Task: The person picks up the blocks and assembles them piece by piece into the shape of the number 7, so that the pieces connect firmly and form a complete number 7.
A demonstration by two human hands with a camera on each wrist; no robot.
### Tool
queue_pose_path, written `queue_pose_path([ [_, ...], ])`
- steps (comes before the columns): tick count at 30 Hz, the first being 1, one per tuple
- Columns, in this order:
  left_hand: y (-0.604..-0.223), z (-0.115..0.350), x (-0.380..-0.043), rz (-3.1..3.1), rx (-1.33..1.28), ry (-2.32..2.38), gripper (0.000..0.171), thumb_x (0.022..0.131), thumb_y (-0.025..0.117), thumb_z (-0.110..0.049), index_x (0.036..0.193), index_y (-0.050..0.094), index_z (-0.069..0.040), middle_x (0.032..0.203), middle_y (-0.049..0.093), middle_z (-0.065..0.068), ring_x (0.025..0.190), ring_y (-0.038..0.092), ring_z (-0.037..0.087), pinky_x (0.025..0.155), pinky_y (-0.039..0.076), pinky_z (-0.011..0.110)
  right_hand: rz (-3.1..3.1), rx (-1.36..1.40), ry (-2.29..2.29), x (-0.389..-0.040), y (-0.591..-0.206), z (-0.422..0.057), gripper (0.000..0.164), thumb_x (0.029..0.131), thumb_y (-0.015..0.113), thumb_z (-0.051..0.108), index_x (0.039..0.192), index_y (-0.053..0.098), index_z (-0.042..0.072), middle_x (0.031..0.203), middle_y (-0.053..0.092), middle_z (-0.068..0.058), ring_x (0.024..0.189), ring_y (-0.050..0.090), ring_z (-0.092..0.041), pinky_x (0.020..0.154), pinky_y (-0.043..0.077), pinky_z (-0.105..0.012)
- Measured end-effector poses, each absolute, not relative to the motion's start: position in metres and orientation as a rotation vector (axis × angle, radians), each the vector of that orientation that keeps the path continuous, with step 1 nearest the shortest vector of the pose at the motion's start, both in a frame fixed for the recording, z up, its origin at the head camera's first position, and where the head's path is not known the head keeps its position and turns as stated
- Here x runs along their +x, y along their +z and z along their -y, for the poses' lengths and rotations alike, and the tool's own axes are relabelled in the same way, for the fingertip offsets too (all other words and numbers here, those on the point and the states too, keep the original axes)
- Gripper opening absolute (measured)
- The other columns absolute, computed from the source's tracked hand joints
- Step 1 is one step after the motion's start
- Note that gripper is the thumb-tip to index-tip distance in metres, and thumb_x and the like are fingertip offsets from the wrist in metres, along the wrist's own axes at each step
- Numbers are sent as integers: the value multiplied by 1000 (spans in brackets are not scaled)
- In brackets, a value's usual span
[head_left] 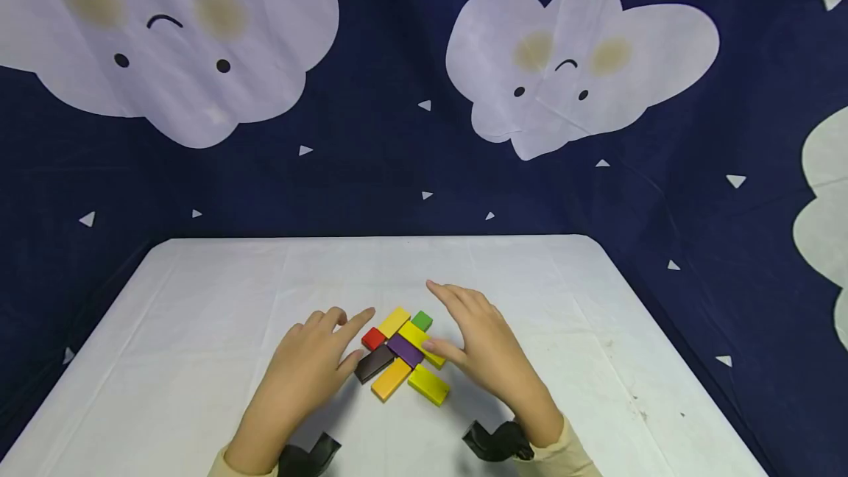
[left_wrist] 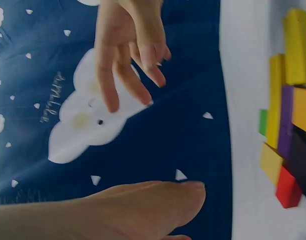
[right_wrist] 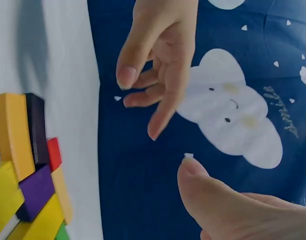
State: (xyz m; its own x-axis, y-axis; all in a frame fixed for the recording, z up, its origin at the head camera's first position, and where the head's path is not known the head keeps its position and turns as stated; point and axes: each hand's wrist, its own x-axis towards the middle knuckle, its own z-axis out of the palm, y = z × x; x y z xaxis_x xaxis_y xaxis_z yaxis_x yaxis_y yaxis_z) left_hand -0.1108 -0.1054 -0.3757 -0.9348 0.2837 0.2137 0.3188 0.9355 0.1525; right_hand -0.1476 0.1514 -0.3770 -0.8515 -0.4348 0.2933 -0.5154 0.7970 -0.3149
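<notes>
Several coloured blocks lie together on the white table in the head view. A yellow block and a green block are at the back, with a red block on the left. A purple block sits mid-group between a long yellow block and a dark block. Nearest the person are an orange block and another yellow block. My left hand is left of the group, thumb near the dark block. On the right, my right hand has its thumb over the long yellow block; contact is unclear.
The white table ends at a dark blue cloth backdrop printed with clouds and small triangles. Black straps are around both wrists. Small dark specks lie on the table's right side.
</notes>
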Motion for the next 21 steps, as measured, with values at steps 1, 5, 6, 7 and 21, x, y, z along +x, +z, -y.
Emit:
queue_pose_path([
  [1, -378, 106, -112, 2915, -462, -289, 60, 86, 75, -33, 142, 55, -30, 111, 64, 2, 96, 59, 21, 77, 50, 39, 2790, 757, 590, -148, -379, -153, 82, 85, 73, 49, 155, 32, 34, 147, 51, 5, 135, 48, -21, 109, 41, -49],
  [5, -388, 108, -116, 2962, -507, -342, 60, 86, 76, -35, 141, 55, -29, 108, 63, 1, 92, 56, 18, 75, 48, 36, 2822, 814, 659, -151, -386, -158, 83, 84, 75, 48, 154, 33, 34, 146, 52, 6, 135, 48, -20, 109, 41, -49],
  [6, -391, 109, -116, 2976, -514, -352, 60, 85, 77, -36, 141, 55, -29, 108, 63, 1, 91, 56, 18, 75, 48, 36, 2827, 828, 675, -151, -388, -159, 83, 83, 75, 48, 154, 34, 34, 145, 52, 6, 134, 48, -20, 109, 41, -48],
  [7, -393, 109, -117, 2991, -518, -364, 60, 85, 77, -37, 141, 56, -29, 107, 62, 1, 91, 56, 18, 75, 47, 36, 2834, 840, 690, -152, -390, -160, 84, 83, 76, 47, 154, 34, 33, 145, 52, 6, 134, 48, -20, 110, 41, -47],
  [21, -421, 111, -122, 3143, -605, -609, 60, 85, 76, -41, 140, 54, -32, 111, 63, 5, 100, 60, 22, 87, 52, 48, 2959, 997, 898, -161, -422, -165, 88, 77, 84, 38, 152, 38, 29, 141, 57, 2, 128, 48, -17, 108, 42, -48],
])
